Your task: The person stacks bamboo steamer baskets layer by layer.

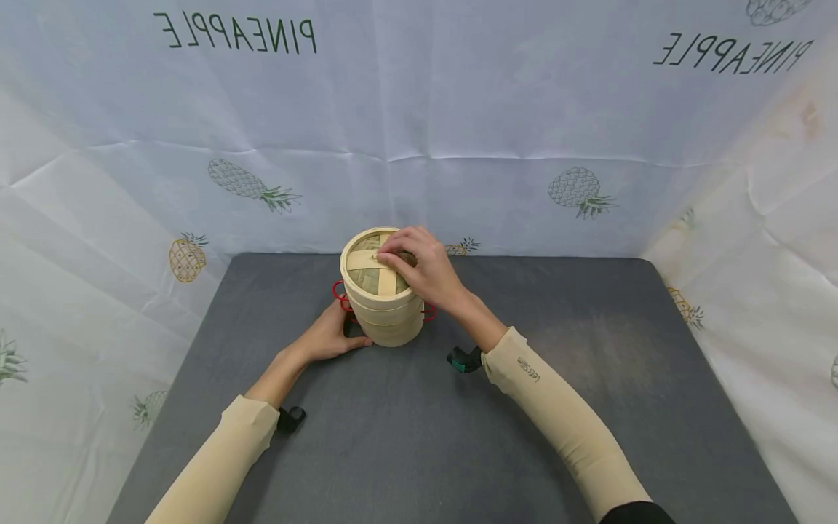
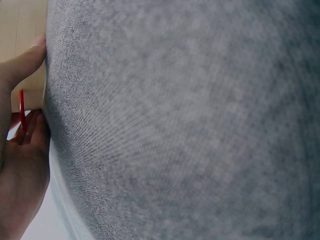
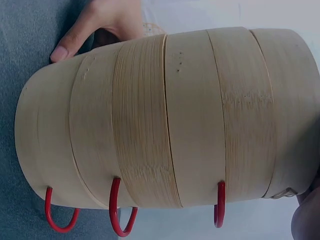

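Note:
A stack of bamboo steamer baskets [image 1: 386, 327] stands upright at the back of the table, topped by a woven lid [image 1: 366, 279] with crossed strips. My left hand [image 1: 330, 333] grips the stack low on its left side, thumb at the front of the base and fingers around the side. On top, my right hand [image 1: 425, 266] pinches the lid near its centre, fingers bent and thumb tip at the crossed strips. Red loop handles [image 3: 118, 207] stick out from the basket walls. In the left wrist view, the thumb [image 2: 30, 60] lies against the pale bamboo.
The dark grey table [image 1: 406, 444] reaches back to a hanging white cloth [image 1: 419, 109] printed with pineapples. More of this cloth hangs at both sides. Black wrist straps [image 1: 465, 359] jut out below the sleeves.

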The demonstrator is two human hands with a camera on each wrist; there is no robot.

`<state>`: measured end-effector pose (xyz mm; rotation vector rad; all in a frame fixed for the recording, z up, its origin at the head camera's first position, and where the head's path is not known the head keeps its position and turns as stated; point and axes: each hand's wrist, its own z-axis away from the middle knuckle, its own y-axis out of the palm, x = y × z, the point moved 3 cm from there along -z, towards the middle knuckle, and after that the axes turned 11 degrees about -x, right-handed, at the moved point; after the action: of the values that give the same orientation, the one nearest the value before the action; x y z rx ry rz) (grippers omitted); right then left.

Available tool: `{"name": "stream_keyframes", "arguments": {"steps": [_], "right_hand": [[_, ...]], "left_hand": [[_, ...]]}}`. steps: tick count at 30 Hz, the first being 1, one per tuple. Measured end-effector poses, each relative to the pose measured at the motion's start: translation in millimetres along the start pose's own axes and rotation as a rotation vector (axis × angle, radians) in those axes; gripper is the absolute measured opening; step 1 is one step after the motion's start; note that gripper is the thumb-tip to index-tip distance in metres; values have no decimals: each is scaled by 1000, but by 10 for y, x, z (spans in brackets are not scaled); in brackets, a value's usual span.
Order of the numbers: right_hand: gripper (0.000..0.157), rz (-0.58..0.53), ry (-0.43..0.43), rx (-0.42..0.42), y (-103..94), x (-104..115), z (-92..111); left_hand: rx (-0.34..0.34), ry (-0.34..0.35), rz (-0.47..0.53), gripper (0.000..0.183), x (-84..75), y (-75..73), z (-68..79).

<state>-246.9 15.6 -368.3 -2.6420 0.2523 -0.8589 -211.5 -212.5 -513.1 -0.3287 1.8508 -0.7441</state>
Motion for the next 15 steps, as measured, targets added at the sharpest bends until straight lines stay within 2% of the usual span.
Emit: {"name": "stream_keyframes", "arguments": {"steps": [6,11,15], "right_hand": [[11,24,8,13,20,-12,-7],[11,31,43,34,37,-18,1],[11,28,65,43,37,-22,3]], "left_hand": [[-42,88,24,67,26,-14,6],[-40,98,26,66,34,-19,13],[-56,133,37,65,207,32,-9]]}}
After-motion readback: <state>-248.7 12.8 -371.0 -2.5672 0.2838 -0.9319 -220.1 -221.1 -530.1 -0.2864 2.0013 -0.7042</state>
